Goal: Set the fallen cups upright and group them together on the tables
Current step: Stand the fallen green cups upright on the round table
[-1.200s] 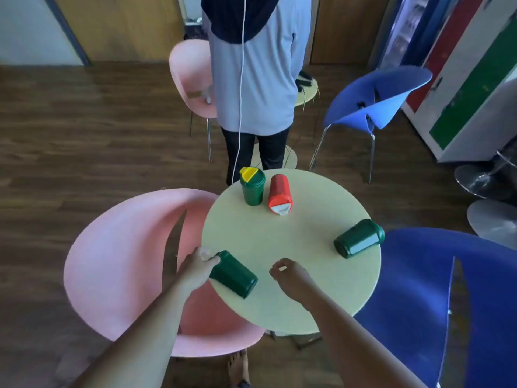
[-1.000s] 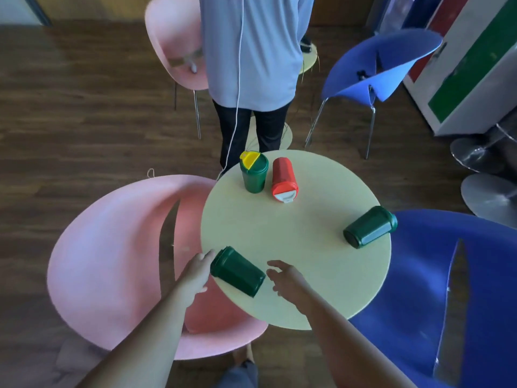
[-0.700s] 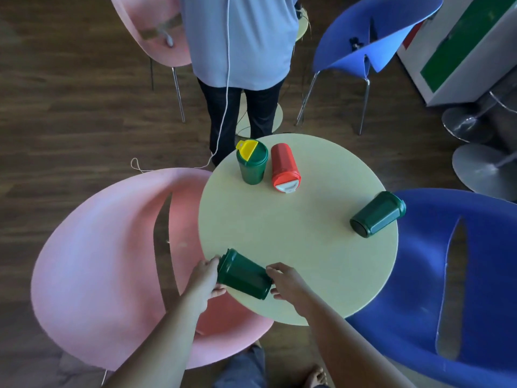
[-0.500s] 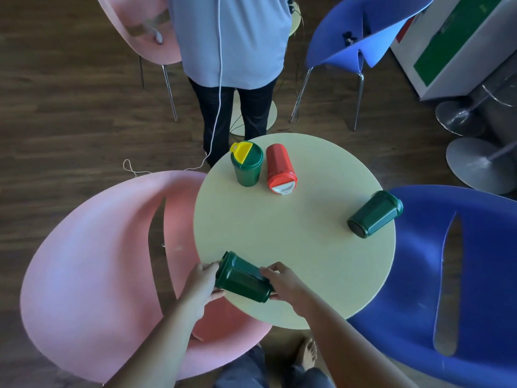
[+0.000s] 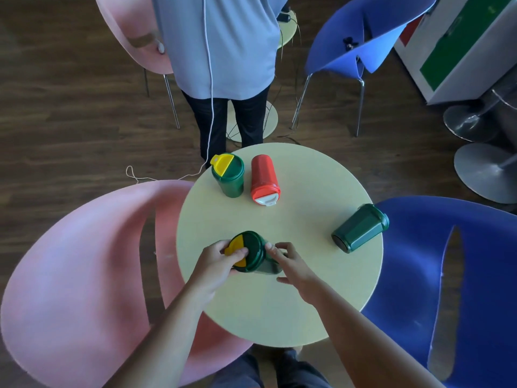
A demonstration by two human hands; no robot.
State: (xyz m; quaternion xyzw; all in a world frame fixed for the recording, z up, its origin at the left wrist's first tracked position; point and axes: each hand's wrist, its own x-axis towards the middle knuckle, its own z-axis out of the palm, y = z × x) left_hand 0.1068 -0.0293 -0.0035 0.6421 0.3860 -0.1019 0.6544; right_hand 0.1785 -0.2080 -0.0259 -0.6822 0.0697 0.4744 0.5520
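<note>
On the round pale-yellow table (image 5: 302, 309), a green cup with a yellow flap lid (image 5: 256, 254) stands nearly upright near the left edge. My left hand (image 5: 216, 264) grips its lid side and my right hand (image 5: 291, 264) touches its right side with the fingertips. At the far side an upright green cup with a yellow lid (image 5: 229, 176) stands beside a red cup (image 5: 264, 179) that lies on its side. Another green cup (image 5: 359, 232) lies on its side near the right edge.
A pink chair (image 5: 84, 275) sits left of the table and a blue chair (image 5: 447, 275) right of it. A person in a light shirt (image 5: 221, 46) stands beyond the table, with a white cord (image 5: 209, 79) hanging down. Another pink and blue chair stand behind.
The green cup near me lay on its side at the table's left edge; both hands took hold of it and tipped it up, so its yellow lid now faces upward.
</note>
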